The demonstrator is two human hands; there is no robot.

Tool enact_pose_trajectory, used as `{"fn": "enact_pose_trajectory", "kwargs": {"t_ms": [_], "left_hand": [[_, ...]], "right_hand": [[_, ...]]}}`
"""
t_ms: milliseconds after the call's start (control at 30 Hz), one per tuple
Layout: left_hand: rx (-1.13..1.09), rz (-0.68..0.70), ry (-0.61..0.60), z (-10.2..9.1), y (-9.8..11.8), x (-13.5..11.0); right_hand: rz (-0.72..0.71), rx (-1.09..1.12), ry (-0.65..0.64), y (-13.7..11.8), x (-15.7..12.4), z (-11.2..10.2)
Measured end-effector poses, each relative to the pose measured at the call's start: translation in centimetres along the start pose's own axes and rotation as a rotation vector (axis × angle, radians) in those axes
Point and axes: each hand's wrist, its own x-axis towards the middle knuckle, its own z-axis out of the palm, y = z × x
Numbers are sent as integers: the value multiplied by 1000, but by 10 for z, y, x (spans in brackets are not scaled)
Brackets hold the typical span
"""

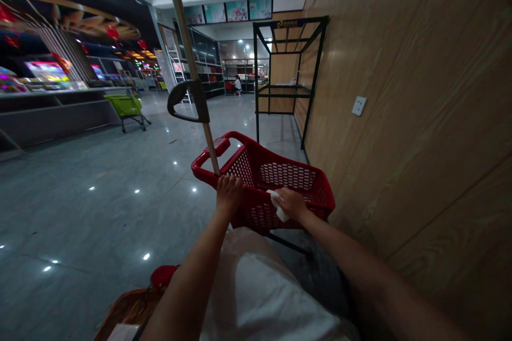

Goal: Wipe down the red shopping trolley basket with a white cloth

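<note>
A red plastic shopping basket [280,170] on a wheeled frame stands just in front of me beside a wooden wall. My left hand [228,192] is closed over its near rim, at the foot of a long wooden pole [188,53] that rises from the basket and carries a black handle [188,100]. My right hand [291,203] is closed on a white cloth [277,205] and presses it against the basket's near rim.
A wood-panelled wall [420,117] with a white socket [359,105] runs along the right. A black metal rack [286,69] stands ahead by the wall. A green cart [127,106] is at the left near shop counters. A distant person sits at the back.
</note>
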Motion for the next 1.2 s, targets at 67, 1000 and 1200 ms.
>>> {"fn": "enact_pose_trajectory", "kwargs": {"t_ms": [67,1000,1200], "left_hand": [[-17,-26,14,2,7,-1],[-69,-134,171,4,43,-16],[-69,-120,130,8,36,-17]], "right_hand": [[9,-3,33,22,-15,-2],[-39,7,175,-8,-15,6],[-57,104,112,-81,34,8]]}}
